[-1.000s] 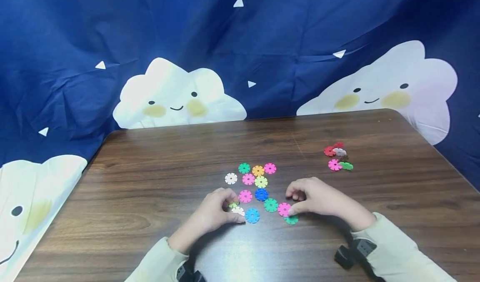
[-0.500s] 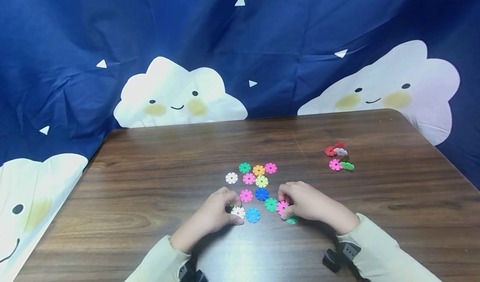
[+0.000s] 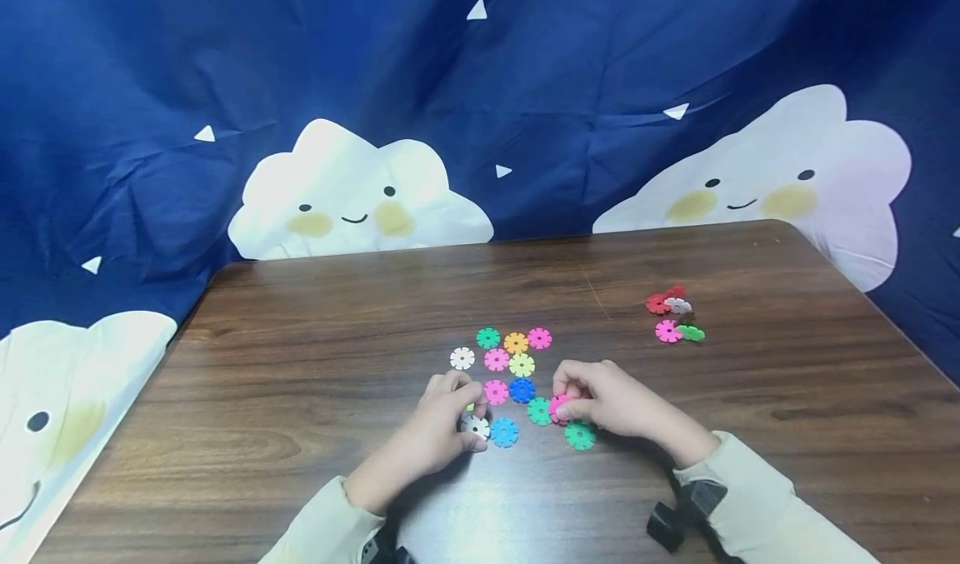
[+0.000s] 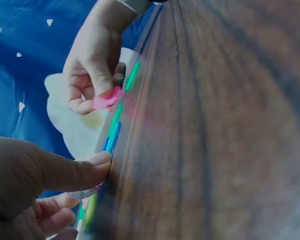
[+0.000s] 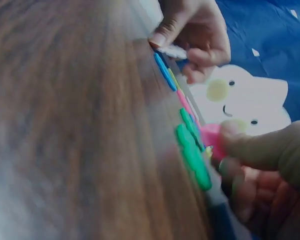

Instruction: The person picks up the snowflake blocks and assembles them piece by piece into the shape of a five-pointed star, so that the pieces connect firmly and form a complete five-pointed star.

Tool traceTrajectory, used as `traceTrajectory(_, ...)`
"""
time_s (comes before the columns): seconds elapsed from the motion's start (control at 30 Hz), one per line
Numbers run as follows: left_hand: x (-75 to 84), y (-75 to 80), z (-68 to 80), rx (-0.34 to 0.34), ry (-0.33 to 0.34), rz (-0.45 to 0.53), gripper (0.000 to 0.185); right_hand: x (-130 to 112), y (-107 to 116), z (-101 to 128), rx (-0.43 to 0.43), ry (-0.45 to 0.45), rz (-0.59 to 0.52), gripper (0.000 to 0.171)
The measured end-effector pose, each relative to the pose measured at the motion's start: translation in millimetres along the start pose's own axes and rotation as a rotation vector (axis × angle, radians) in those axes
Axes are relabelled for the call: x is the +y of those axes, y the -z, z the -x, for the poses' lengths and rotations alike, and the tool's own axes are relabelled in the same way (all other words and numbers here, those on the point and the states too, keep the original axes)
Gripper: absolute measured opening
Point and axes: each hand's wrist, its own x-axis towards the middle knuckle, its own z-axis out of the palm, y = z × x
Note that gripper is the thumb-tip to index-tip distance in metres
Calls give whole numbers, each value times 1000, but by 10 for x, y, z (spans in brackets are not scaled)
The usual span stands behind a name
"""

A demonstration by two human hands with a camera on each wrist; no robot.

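Note:
My left hand (image 3: 438, 422) pinches a white notched plastic disc (image 3: 477, 428) between thumb and fingers; the disc looks tilted in the right wrist view. A yellow-green disc (image 3: 470, 407) shows partly behind those fingers. Thumb and fingertips of my right hand (image 3: 615, 397) pinch a pink notched disc (image 3: 556, 409), raised off the tabletop in the left wrist view. Close by it lie one green disc (image 3: 538, 411) and another green disc (image 3: 579, 436). Between the hands are a light blue disc (image 3: 504, 432), a dark blue disc (image 3: 522, 390) and a flat pink disc (image 3: 496, 392).
Farther back on the wooden table (image 3: 337, 322) lie several more discs, among them a white one (image 3: 462, 358), an orange one (image 3: 516, 343) and a pale yellow one (image 3: 522, 365). A loose pile with red discs (image 3: 657, 304) sits at the back right. Behind hangs a blue cloth (image 3: 540, 64).
My right hand has moved left, taken the pink disc in its fingertips and lifted it, uncovering the nearer green disc. My left fingers have closed on the white disc and tilted it.

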Motion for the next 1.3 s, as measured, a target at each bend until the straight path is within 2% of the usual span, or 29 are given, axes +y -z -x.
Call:
traceTrajectory(0.1,5,-9,26,-2,-29,-15,36,55,14,-12,0,-55,-170,12)
traceTrajectory(0.17,12,-8,37,-19,-53,-43,33,80,23,-22,5,-82,-268,14)
traceTrajectory(0.3,39,7,32,-55,-143,-90,25,87,20,-48,17,-84,-395,16)
traceTrajectory(0.4,58,14,12,-76,-160,-47,22,60,-3,-66,18,-79,-460,14)
traceTrajectory(0.5,73,21,-4,-72,-82,120,20,9,-39,-79,21,-68,-491,14)
traceTrajectory(0.6,109,32,-42,-28,46,404,16,-60,-73,-85,58,-47,-508,13)
traceTrajectory(0.77,216,32,-146,167,219,855,16,-221,-149,-86,218,47,-473,11)
traceTrajectory(0.83,260,24,-178,238,263,981,16,-280,-184,-89,289,107,-433,9)
traceTrajectory(0.9,302,14,-198,278,285,1086,17,-325,-212,-91,355,161,-374,8)
traceTrajectory(0.97,344,6,-205,297,289,1150,18,-348,-235,-90,410,199,-302,8)
traceTrajectory(1.07,390,-8,-205,311,275,1186,22,-358,-258,-82,473,224,-211,11)
traceTrajectory(1.3,430,-31,-218,332,285,1178,24,-345,-291,-72,540,268,-175,13)
